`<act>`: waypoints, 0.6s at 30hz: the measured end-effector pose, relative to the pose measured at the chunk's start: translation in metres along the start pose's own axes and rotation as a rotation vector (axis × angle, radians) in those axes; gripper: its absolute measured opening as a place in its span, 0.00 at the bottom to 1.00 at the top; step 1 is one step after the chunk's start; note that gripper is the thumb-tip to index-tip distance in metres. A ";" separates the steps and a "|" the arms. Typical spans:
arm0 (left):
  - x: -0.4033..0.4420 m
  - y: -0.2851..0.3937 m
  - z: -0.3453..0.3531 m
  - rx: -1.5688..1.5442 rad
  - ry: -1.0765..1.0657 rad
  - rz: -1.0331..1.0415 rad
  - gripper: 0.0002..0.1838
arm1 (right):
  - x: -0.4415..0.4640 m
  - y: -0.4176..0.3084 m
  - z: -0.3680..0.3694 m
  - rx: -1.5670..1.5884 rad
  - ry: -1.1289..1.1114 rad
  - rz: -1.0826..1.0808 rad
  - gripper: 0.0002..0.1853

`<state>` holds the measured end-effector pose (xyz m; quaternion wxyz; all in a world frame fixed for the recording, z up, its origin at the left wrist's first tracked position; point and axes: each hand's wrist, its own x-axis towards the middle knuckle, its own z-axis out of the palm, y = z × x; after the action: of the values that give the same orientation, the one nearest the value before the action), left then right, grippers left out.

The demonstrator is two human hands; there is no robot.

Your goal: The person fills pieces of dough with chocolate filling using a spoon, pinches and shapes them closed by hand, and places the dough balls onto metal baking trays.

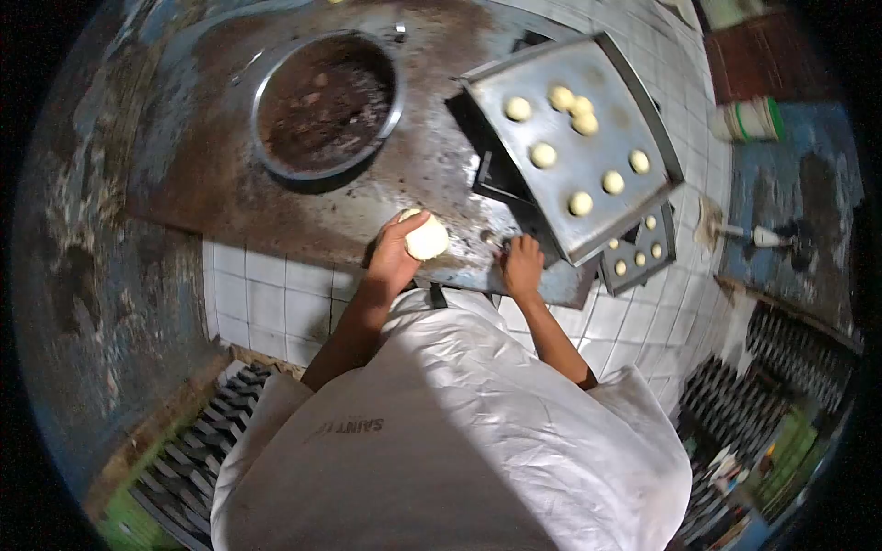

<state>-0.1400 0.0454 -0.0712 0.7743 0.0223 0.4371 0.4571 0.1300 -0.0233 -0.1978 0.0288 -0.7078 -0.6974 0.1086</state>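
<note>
My left hand (pixel 393 255) is closed around a pale yellow dough ball (pixel 426 238), held over the front edge of the worn table. My right hand (pixel 524 266) rests low at the table's edge with its fingers curled. Beside its thumb is a small, dark, shiny rounded piece (pixel 491 238), perhaps the bowl of a spoon; whether the fingers grip it is hidden. Up and left of my hands stands a wide metal pot (pixel 397 108) with dark brown, crumbly contents. To the right, a metal baking tray (pixel 602 78) carries several dough balls (pixel 543 155), some touching.
A second tray (pixel 634 278) with smaller-looking dough balls sits lower, beyond the table's right edge. Dark metal trays (pixel 501 174) lie under the upper one. Brown smears mark the table (pixel 211 174). At far right, a white tub with a green rim (pixel 749 120) stands by another blue surface.
</note>
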 end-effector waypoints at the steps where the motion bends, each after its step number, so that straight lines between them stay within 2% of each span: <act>1: 0.006 0.005 -0.017 0.030 0.086 -0.009 0.11 | -0.004 0.015 0.025 -0.131 -0.057 0.006 0.17; 4: 0.004 0.038 -0.057 -0.075 0.235 0.089 0.11 | 0.008 -0.006 0.004 -0.156 -0.008 -0.117 0.17; 6: -0.001 0.067 -0.086 -0.152 0.349 0.098 0.13 | 0.030 -0.069 -0.070 0.159 -0.382 0.120 0.13; 7: -0.005 0.080 -0.101 -0.169 0.357 0.096 0.13 | 0.044 -0.098 -0.089 0.175 -0.264 0.013 0.12; 8: -0.007 0.094 -0.116 -0.208 0.360 0.124 0.14 | 0.063 -0.134 -0.110 0.218 -0.173 -0.112 0.06; 9: -0.008 0.106 -0.131 -0.246 0.360 0.152 0.15 | 0.086 -0.171 -0.126 0.260 -0.080 -0.236 0.07; 10: -0.004 0.112 -0.151 -0.233 0.375 0.167 0.19 | 0.108 -0.204 -0.133 0.175 -0.107 -0.249 0.06; 11: -0.008 0.125 -0.162 -0.246 0.372 0.161 0.19 | 0.130 -0.237 -0.134 0.090 -0.134 -0.261 0.12; 13: -0.019 0.152 -0.175 -0.374 0.264 0.180 0.26 | 0.170 -0.302 -0.129 0.115 -0.137 -0.371 0.14; 14: -0.023 0.158 -0.182 -0.359 0.311 0.219 0.29 | 0.191 -0.324 -0.109 0.067 -0.116 -0.457 0.14; 15: -0.027 0.163 -0.193 -0.369 0.313 0.218 0.29 | 0.209 -0.344 -0.088 0.023 -0.095 -0.545 0.14; 17: -0.033 0.171 -0.213 -0.383 0.268 0.302 0.30 | 0.232 -0.381 -0.065 -0.049 -0.170 -0.536 0.13; 18: -0.045 0.181 -0.207 -0.427 0.309 0.315 0.23 | 0.243 -0.388 -0.049 -0.052 -0.174 -0.543 0.13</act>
<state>-0.4184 0.0421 -0.0908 0.6054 -0.1430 0.4349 0.6511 -0.2403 0.2337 -0.1026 -0.0211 -0.4836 -0.8638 0.1393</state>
